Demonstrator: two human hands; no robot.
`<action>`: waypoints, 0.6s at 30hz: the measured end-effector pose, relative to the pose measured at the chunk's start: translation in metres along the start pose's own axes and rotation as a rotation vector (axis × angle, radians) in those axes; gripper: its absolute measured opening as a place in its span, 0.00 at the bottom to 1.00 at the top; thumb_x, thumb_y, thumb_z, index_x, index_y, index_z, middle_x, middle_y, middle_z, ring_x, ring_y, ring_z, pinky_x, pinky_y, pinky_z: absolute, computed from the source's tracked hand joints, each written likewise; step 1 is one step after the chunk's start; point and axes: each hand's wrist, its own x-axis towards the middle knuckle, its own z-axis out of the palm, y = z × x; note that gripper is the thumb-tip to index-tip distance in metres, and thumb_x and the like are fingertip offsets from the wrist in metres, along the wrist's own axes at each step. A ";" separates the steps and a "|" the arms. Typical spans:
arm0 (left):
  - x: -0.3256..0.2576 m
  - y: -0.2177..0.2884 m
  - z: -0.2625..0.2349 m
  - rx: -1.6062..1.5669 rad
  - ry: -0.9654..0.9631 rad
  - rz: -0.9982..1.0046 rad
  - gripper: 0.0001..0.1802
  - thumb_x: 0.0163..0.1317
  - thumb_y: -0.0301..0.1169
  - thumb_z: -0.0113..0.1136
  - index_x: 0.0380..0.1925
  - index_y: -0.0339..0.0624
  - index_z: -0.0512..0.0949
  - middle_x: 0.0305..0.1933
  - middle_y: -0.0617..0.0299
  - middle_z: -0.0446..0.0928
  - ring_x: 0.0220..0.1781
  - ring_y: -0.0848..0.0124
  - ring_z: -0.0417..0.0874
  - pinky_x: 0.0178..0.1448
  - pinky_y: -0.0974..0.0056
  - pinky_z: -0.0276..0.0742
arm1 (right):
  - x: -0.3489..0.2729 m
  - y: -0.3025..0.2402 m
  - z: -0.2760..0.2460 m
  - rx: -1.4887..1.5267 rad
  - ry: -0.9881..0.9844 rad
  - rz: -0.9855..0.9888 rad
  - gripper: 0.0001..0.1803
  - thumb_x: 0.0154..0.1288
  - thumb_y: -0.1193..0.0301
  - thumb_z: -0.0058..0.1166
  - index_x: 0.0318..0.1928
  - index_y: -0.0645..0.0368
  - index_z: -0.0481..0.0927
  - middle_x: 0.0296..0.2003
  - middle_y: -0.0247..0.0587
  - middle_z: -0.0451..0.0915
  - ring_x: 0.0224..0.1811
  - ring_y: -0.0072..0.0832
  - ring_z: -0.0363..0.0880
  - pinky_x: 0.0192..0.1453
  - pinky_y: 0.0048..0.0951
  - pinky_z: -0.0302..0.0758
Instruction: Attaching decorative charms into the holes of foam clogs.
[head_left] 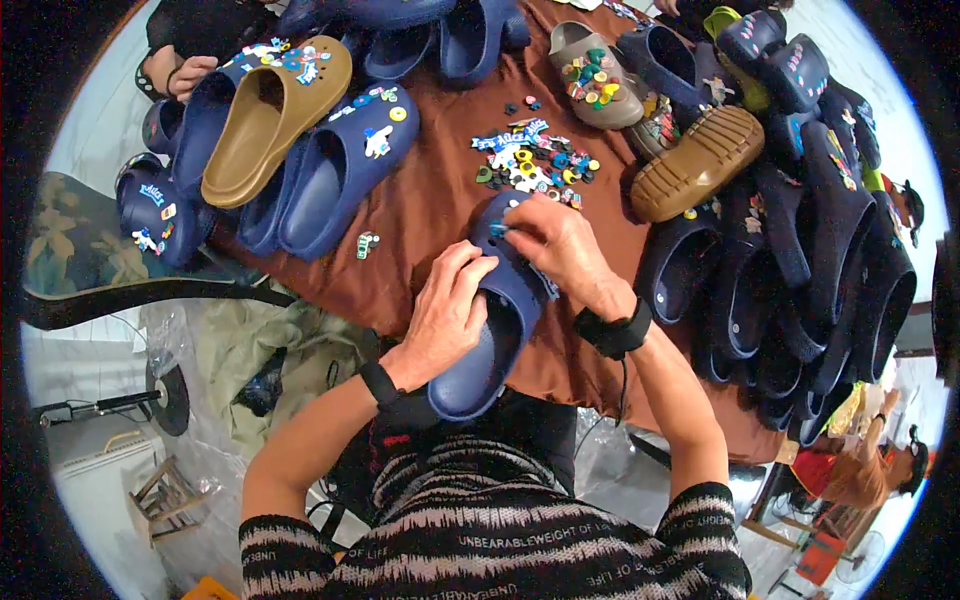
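A navy blue clog point(468, 378) lies in front of me at the table's near edge, its toe pointing away and its heel toward my body. My left hand point(445, 308) is closed around the left side of its upper. Over the toe, my right hand point(562, 245) pinches a small light-blue shoe charm point(498, 229) against the perforated top; the fingers partly hide it. Just beyond the toe is a loose pile of colourful charms point(540, 168). A single charm point(368, 245) lies apart from them, left of my hands.
A brown cloth point(430, 160) covers the table. On the left, a tan clog point(265, 130) rests on several navy clogs. More clogs are heaped at the right, including an overturned brown clog point(700, 165). Another person's hand point(190, 76) shows at the far left. A chair point(90, 240) stands left.
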 end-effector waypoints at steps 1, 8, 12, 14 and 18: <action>0.000 0.001 0.001 -0.007 0.030 -0.006 0.28 0.54 0.15 0.57 0.57 0.38 0.70 0.61 0.47 0.68 0.67 0.45 0.70 0.70 0.47 0.69 | 0.001 -0.005 0.002 -0.036 0.000 -0.073 0.06 0.63 0.72 0.60 0.40 0.57 0.80 0.35 0.47 0.78 0.39 0.51 0.81 0.41 0.46 0.79; -0.001 -0.001 0.000 -0.001 -0.010 -0.012 0.28 0.55 0.16 0.58 0.58 0.38 0.69 0.63 0.44 0.66 0.66 0.44 0.70 0.70 0.48 0.69 | -0.001 -0.008 0.010 -0.243 -0.056 -0.185 0.04 0.60 0.75 0.57 0.36 0.59 0.78 0.31 0.47 0.75 0.35 0.49 0.82 0.36 0.46 0.79; -0.001 -0.001 -0.001 -0.009 -0.017 -0.011 0.27 0.56 0.16 0.57 0.57 0.37 0.69 0.62 0.44 0.67 0.66 0.44 0.70 0.70 0.48 0.69 | 0.002 -0.015 0.009 -0.291 -0.100 -0.183 0.04 0.60 0.74 0.57 0.34 0.60 0.78 0.32 0.48 0.76 0.35 0.49 0.82 0.36 0.46 0.79; -0.001 -0.001 -0.001 -0.011 -0.015 -0.013 0.26 0.56 0.16 0.57 0.57 0.37 0.69 0.62 0.44 0.67 0.66 0.44 0.70 0.70 0.48 0.69 | 0.002 -0.019 0.008 -0.297 -0.120 -0.128 0.03 0.59 0.74 0.58 0.32 0.60 0.78 0.34 0.49 0.78 0.34 0.49 0.82 0.34 0.45 0.79; -0.002 -0.002 -0.002 -0.031 -0.027 -0.021 0.26 0.56 0.16 0.57 0.58 0.37 0.69 0.62 0.45 0.67 0.67 0.45 0.69 0.71 0.48 0.68 | 0.002 -0.023 0.006 -0.276 -0.146 -0.085 0.03 0.59 0.74 0.58 0.33 0.60 0.79 0.35 0.47 0.78 0.38 0.47 0.81 0.38 0.45 0.79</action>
